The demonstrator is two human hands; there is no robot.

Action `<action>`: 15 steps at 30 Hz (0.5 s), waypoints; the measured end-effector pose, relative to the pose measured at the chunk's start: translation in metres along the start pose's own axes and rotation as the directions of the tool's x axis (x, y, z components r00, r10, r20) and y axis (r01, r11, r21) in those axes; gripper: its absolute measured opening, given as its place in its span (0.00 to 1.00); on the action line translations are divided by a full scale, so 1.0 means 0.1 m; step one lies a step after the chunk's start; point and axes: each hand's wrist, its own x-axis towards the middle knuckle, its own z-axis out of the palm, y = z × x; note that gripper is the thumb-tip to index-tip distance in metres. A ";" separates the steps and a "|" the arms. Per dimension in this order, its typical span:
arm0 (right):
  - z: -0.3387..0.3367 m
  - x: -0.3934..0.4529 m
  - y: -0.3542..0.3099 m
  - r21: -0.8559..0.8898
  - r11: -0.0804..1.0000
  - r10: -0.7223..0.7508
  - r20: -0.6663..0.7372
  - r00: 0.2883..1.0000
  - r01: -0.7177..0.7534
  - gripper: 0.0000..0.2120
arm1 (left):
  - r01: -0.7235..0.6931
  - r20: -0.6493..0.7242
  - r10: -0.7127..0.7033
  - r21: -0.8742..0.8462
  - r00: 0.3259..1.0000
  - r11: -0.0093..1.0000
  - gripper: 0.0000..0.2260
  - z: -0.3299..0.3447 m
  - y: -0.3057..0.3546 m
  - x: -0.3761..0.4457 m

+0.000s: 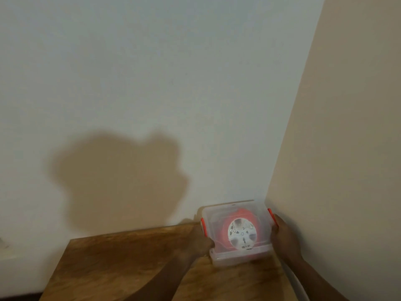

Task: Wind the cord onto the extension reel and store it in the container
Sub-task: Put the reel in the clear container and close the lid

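A clear plastic container with a see-through lid and red side clips sits in the back right corner of the wooden table. Inside it lies the red extension reel with its white socket face up, seen through the lid. My left hand grips the container's left side by the red clip. On the opposite side, my right hand holds the right edge next to the other red clip. The cord itself is not visible apart from the reel.
A white wall rises straight behind the table, and a beige wall closes in on the right, touching the container's corner. A white strip runs along the table's right edge. The table's left edge drops off near the lower left.
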 end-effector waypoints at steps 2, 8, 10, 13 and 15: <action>0.06 0.06 0.06 -0.045 0.999 0.012 -0.011 1.000 -0.013 0.21 | -0.002 -0.022 0.003 0.033 1.000 0.999 0.22 0.06 -0.03 0.04; 0.17 0.07 0.11 -0.121 0.993 -0.002 -0.091 0.996 -0.009 0.22 | 0.011 -0.069 -0.013 -0.030 0.998 0.999 0.23 0.15 -0.15 0.15; 0.21 0.05 0.11 -0.099 0.995 -0.001 -0.114 0.994 -0.010 0.22 | 0.015 -0.090 -0.017 -0.021 0.996 1.000 0.21 0.16 -0.18 0.14; 0.23 0.04 0.13 -0.082 0.996 0.016 -0.106 0.994 -0.024 0.23 | 0.001 -0.145 0.000 0.007 0.989 1.000 0.17 0.24 -0.21 0.06; 0.25 0.03 0.13 -0.066 0.997 0.019 -0.115 0.993 -0.026 0.23 | -0.001 -0.217 0.016 0.071 0.976 0.997 0.13 0.30 -0.27 -0.03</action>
